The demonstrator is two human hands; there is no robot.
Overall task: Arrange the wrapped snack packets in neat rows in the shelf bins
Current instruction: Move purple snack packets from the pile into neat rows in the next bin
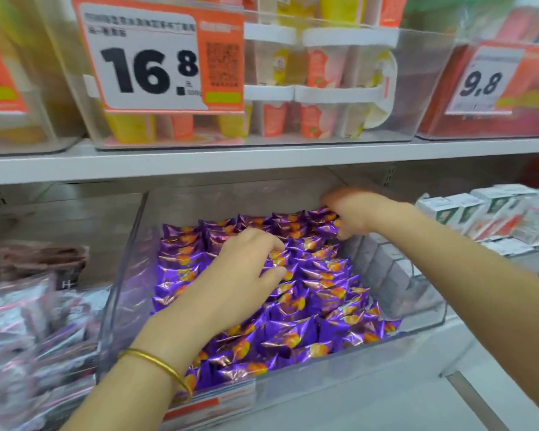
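A clear plastic bin [119, 290] on the lower shelf holds several purple foil snack packets [321, 293] with orange pictures, lying in rows. My left hand [240, 275], with a gold bangle on its wrist, rests on the packets in the middle of the bin, fingers curled down onto them. My right hand [352, 213] reaches to the bin's far right corner and pinches a purple packet in the back row. Motion blur hides the fingertips of both hands.
Above is a white shelf [262, 160] with a clear bin of cups [395, 113] and price tags 16.8 [150, 70] and 9.8 [483, 82]. Grey-pink packets [35, 321] fill the left bin. White boxes [492, 209] lie in the right bin.
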